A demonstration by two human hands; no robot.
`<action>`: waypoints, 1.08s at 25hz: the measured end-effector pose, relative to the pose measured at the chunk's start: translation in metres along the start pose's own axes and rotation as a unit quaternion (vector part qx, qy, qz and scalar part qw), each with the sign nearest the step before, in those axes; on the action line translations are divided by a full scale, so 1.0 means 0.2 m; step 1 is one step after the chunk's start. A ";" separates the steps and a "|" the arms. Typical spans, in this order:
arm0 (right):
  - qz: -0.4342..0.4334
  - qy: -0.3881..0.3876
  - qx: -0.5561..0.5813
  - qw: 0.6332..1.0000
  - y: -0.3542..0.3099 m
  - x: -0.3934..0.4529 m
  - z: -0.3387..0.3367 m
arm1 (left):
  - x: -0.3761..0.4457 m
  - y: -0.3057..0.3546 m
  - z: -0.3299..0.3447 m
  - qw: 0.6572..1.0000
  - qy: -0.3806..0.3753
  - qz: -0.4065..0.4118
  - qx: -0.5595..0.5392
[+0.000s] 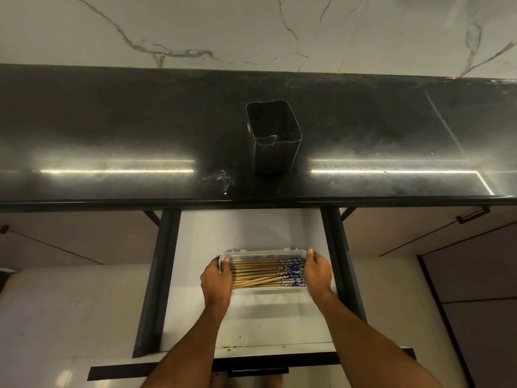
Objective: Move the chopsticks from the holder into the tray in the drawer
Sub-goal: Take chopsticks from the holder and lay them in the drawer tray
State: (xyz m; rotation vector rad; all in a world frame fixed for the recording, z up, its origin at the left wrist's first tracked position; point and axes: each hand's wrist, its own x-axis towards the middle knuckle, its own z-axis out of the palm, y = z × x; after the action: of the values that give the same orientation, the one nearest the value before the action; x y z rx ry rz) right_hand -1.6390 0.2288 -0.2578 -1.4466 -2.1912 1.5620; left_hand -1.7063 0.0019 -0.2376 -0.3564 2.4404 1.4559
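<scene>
A dark metal holder (272, 135) stands upright on the black countertop with nothing showing inside it. Below, the drawer (246, 317) is pulled out. In it lies a clear plastic tray (263, 254) holding several wooden chopsticks (260, 273) with blue-patterned ends, laid side by side and pointing right. My left hand (216, 278) grips the tray's left end, the thumb over the rim. My right hand (317, 271) grips its right end.
The black countertop (112, 135) runs across the view with a marble wall behind it. Dark drawer sides (161, 275) flank the white drawer floor. A cabinet handle (472, 215) sits at the right, under the counter edge.
</scene>
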 end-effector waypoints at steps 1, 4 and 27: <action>0.002 0.003 0.003 1.000 0.00 0.00 0.01 | 0.00 0.00 0.00 1.000 0.003 0.000 0.001; 0.001 0.004 -0.006 1.000 -0.01 0.01 0.00 | 0.00 0.01 0.01 1.000 0.015 -0.003 0.006; 0.048 0.033 -0.105 0.993 -0.05 0.04 0.00 | 0.06 0.00 0.01 0.994 0.050 -0.087 0.045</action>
State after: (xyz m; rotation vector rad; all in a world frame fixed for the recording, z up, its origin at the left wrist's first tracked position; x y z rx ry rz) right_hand -1.6495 0.2350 -0.2528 -1.6585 -2.3400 1.3208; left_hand -1.7171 0.0028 -0.2435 -0.6194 2.4710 1.2791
